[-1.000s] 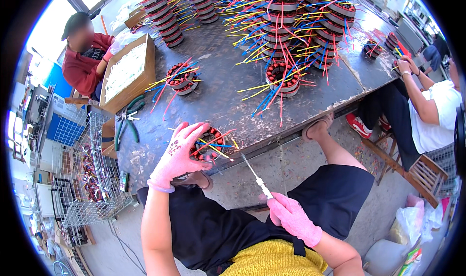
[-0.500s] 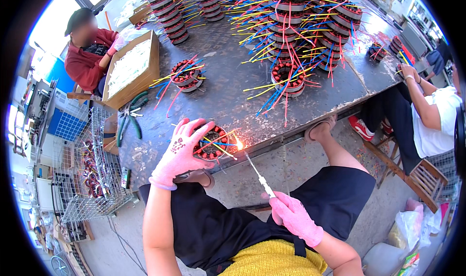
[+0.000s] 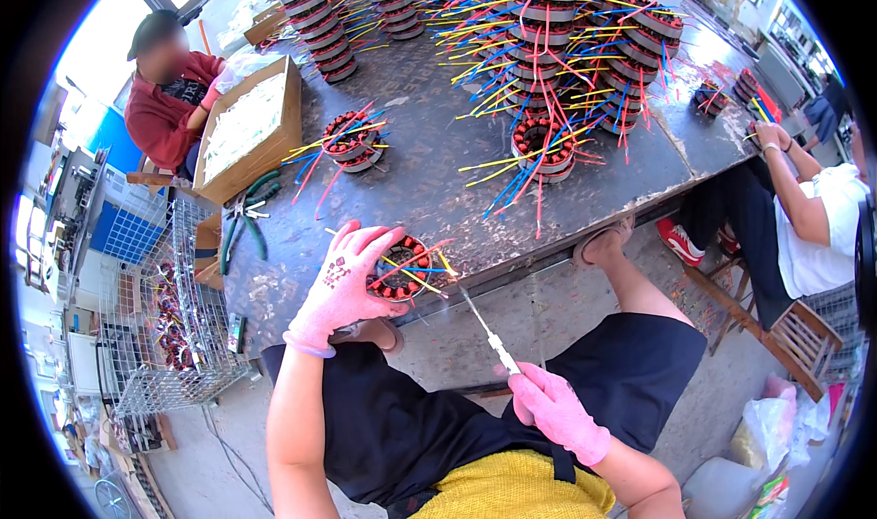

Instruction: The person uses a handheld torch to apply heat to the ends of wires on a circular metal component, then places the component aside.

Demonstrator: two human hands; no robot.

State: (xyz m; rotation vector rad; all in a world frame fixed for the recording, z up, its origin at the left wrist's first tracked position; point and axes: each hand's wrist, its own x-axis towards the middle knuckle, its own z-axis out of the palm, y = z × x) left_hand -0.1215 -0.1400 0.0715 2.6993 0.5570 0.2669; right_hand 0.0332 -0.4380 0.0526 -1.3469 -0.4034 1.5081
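My left hand (image 3: pixel 340 286), in a pink glove, is wrapped round the side of a motor stator (image 3: pixel 393 291) near the table's front edge. Red, blue and yellow wires stick out of the stator to the right. My right hand (image 3: pixel 559 409), also gloved in pink, grips a thin white-handled tool (image 3: pixel 493 339) with a long metal tip. That tip points up and left, just short of the wire ends. A faint orange glow shows at one wire end; whether the tool's tip touches it is too small to tell.
Tall stacks of stators (image 3: pixel 539 53) with loose wires stand at the back. Two single stators (image 3: pixel 352 142) lie nearer, beside green-handled pliers (image 3: pixel 245 213) and a cardboard box (image 3: pixel 245 121). A wire basket (image 3: pixel 178 336) is at left. People sit at the left and right.
The bright flame at the wire ends has shrunk to a faint glow. Stator, tool and both hands are almost where they were.
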